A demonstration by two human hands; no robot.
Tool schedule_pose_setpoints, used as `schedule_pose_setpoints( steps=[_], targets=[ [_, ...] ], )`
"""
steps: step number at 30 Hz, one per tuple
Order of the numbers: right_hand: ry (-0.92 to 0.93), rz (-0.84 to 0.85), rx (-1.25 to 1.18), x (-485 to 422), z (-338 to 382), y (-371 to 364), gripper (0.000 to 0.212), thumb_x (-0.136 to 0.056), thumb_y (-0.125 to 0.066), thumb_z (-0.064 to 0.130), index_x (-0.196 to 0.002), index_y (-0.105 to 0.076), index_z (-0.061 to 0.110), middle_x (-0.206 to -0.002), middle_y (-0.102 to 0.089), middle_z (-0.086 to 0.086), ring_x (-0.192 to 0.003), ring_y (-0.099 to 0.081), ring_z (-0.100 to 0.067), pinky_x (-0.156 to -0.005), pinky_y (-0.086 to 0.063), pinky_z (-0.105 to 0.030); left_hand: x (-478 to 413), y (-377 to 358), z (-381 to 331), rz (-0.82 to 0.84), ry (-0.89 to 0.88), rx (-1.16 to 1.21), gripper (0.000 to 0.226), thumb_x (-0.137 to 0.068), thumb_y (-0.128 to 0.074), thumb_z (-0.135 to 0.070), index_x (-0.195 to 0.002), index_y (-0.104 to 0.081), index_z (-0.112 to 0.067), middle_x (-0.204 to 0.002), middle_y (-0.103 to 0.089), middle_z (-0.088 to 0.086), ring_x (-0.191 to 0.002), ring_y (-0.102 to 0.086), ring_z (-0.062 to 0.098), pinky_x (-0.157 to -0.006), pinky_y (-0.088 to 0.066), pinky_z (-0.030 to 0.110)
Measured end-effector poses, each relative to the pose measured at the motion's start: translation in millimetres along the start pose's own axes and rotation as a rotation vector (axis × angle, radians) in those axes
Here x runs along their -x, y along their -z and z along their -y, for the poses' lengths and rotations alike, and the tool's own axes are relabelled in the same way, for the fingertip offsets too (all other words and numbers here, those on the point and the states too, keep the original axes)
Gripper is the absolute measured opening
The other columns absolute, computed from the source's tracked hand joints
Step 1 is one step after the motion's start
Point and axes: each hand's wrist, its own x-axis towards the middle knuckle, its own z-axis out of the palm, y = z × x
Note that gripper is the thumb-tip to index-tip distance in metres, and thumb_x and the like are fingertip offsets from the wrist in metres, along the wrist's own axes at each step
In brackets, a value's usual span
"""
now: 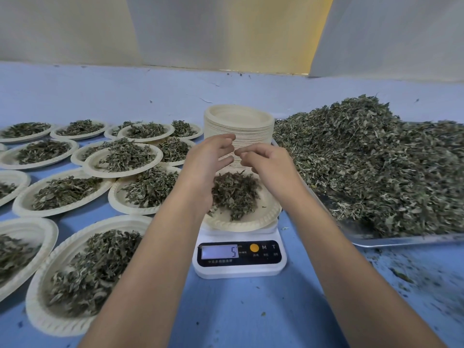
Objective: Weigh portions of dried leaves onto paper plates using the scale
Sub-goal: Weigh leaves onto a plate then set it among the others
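Head view: left hand [208, 167], fingers slack, right hand [266, 164], curled, hold unclear, over crumbly leaves [236, 194] on fluted plate [241, 223]

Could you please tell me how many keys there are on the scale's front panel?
3, in a row on the scale, right of the display: the orange round key nearest it, then the M key, then the T key at the right end. None seems hidden.
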Motion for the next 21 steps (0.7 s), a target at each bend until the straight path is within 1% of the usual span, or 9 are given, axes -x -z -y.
schedule_pose_setpoints(
  steps=[2,4,5,7,9,11,14,18,21],
  targets=[
    [-0.009,-0.005,-0.01,-0.6,-0.6,-0.2,0.02,-0.086,-0.059,0.018,-0.082,-0.072,0.033,-0.085,-0.072,0.007,-0.087,-0.064,-0.01,-0.084,-0.05,-0.033,0.5,1.2,-1.1,0.007,0.012,-0.009,0.025,-0.091,-0.05,-0.027,-0.108,-0.068,-0.028,-0.114,-0.067,-0.005,-0.102,-0.062,0.007,-0.094,-0.022,0.037],
    [-0.012,-0.008,-0.021,-1.3,-1.0,-0.3,0.024,-0.088,-0.056,0.013,-0.083,-0.071,0.031,-0.09,-0.073,0.002,-0.091,-0.067,-0.013,-0.09,-0.051,-0.037,0.9,1.8,-2.6,0.017,0.014,0.0,0.025,-0.091,-0.049,-0.03,-0.105,-0.069,-0.027,-0.112,-0.067,-0.005,-0.101,-0.062,0.006,-0.095,-0.021,0.036],
    [-0.012,-0.009,-0.032,-2.0,-1.4,-0.4,0.025,-0.089,-0.055,0.012,-0.083,-0.071,0.031,-0.092,-0.073,0.002,-0.09,-0.068,-0.014,-0.091,-0.052,-0.037,1.1,1.6,-3.4,0.02,0.003,0.02,0.024,-0.091,-0.048,-0.029,-0.103,-0.069,-0.024,-0.111,-0.067,-0.005,-0.102,-0.062,0.007,-0.097,-0.025,0.033],
    [-0.017,-0.01,-0.066,-3.2,-2.5,-0.3,0.025,-0.091,-0.053,0.009,-0.085,-0.07,0.026,-0.094,-0.073,0.002,-0.085,-0.07,-0.013,-0.089,-0.053,-0.035,1.7,0.0,-4.7,0.03,-0.067,0.095,0.02,-0.094,-0.045,-0.02,-0.091,-0.065,-0.018,-0.108,-0.067,-0.003,-0.108,-0.061,0.012,-0.103,-0.037,0.031],
    [-0.023,-0.01,-0.087,-4.1,-3.5,0.0,0.024,-0.092,-0.052,0.007,-0.088,-0.07,0.023,-0.095,-0.072,0.001,-0.081,-0.07,-0.014,-0.087,-0.053,-0.032,2.9,-1.9,-6.0,0.035,-0.127,0.144,0.022,-0.095,-0.043,-0.013,-0.083,-0.061,-0.017,-0.104,-0.066,-0.002,-0.113,-0.059,0.016,-0.106,-0.04,0.031],
    [-0.022,-0.012,-0.089,-4.7,-4.4,0.5,0.026,-0.092,-0.051,0.006,-0.087,-0.07,0.023,-0.094,-0.072,0.002,-0.079,-0.07,-0.014,-0.084,-0.053,-0.03,2.2,-2.2,-5.7,0.04,-0.139,0.17,0.022,-0.096,-0.043,-0.012,-0.086,-0.062,-0.016,-0.105,-0.066,-0.001,-0.115,-0.058,0.016,-0.107,-0.039,0.03],
    [-0.021,-0.016,-0.088,-5.6,-4.9,1.1,0.026,-0.091,-0.05,0.005,-0.087,-0.07,0.022,-0.092,-0.072,0.002,-0.076,-0.07,-0.012,-0.075,-0.05,-0.025,1.8,-1.3,-5.3,0.051,-0.074,0.168,0.022,-0.096,-0.044,-0.02,-0.099,-0.066,-0.016,-0.116,-0.065,0.001,-0.118,-0.055,0.014,-0.104,-0.036,0.026],
    [-0.02,-0.009,-0.098,-5.8,-5.4,0.2,0.028,-0.09,-0.049,0.004,-0.083,-0.069,0.024,-0.088,-0.071,0.002,-0.071,-0.068,-0.01,-0.072,-0.047,-0.022,3.8,-2.1,-5.2,0.062,-0.039,0.198,0.02,-0.094,-0.045,-0.018,-0.096,-0.065,-0.015,-0.113,-0.067,0.005,-0.111,-0.061,0.017,-0.1,-0.044,0.028],
    [-0.01,0.002,-0.095,-5.3,-5.2,0.5,0.03,-0.09,-0.049,0.004,-0.08,-0.068,0.025,-0.085,-0.071,0.004,-0.069,-0.068,-0.009,-0.073,-0.048,-0.022,4.2,-2.8,-4.5,0.061,-0.031,0.197,0.02,-0.095,-0.045,-0.017,-0.095,-0.065,-0.014,-0.11,-0.068,0.005,-0.11,-0.062,0.016,-0.1,-0.045,0.028]
  ],
)
